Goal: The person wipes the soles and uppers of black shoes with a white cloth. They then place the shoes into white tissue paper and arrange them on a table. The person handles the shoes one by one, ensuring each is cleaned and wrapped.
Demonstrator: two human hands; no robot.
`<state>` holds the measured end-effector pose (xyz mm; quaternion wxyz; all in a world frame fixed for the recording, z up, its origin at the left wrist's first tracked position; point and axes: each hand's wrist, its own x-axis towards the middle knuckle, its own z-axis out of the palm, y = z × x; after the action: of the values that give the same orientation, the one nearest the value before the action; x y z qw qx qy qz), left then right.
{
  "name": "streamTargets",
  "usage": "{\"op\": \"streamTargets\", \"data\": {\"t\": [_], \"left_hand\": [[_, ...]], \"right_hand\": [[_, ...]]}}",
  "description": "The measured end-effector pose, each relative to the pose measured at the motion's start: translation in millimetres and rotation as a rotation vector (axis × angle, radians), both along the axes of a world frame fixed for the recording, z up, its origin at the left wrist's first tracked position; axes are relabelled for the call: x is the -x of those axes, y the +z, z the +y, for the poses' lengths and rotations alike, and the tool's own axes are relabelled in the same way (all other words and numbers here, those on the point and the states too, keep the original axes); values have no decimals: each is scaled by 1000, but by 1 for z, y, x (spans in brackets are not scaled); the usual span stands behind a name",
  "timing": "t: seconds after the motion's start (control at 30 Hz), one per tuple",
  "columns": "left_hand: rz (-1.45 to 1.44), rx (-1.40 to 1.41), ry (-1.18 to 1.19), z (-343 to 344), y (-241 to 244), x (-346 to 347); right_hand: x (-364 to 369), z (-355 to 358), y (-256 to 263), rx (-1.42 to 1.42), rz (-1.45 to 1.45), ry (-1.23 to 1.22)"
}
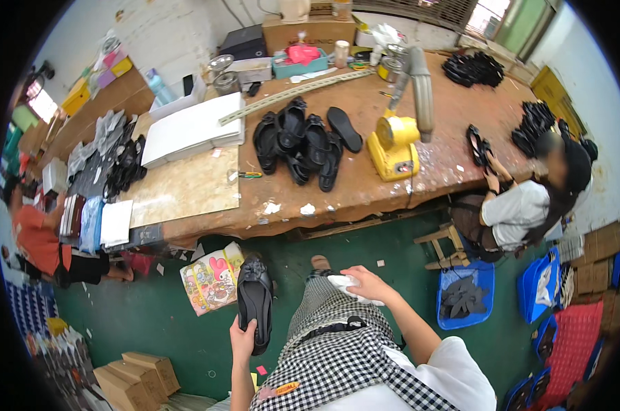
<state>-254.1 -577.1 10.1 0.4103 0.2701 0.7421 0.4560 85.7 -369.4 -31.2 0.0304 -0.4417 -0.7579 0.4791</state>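
Observation:
My left hand [244, 336] grips a black flat shoe [254, 298] by its heel end, with the bow-trimmed toe pointing away from me. In my right hand [367, 284] is a white cloth [346, 283], held bunched over the checked apron [330, 354]. On the workbench ahead lies a heap of similar black shoes [302, 141]. One shoe [345, 129] at the heap's right shows its sole.
A yellow machine with a grey hose [394, 146] stands on the workbench [202, 218]. At right, a seated co-worker [520, 205] handles black shoes [478, 145]; another person [35, 241] is at left. A blue basket [465, 321] and cardboard boxes [135, 380] stand on the floor.

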Motion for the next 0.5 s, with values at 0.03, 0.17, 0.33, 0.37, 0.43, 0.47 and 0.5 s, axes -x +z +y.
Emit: {"op": "streamTargets", "data": {"t": [0.03,0.17,0.33,0.37,0.43,0.47,0.5], "left_hand": [[-66,-16,42,10,-2,-1],[-204,-4,160,49,-7,14],[-180,-11,267,89,-35,72],[-176,6,301,93,-37,82],[-156,13,393,106,-34,104],[-130,33,423,112,-34,118],[-116,56,437,121,-36,127]], "right_hand": [[9,9,-6,14,36,31],[67,74,-8,53,175,97],[176,195,6,172,438,38],[199,218,5,312,466,-34],[255,264,37,466,547,-112],[281,288,57,466,522,-140],[297,324,51,351,550,-122]]}}
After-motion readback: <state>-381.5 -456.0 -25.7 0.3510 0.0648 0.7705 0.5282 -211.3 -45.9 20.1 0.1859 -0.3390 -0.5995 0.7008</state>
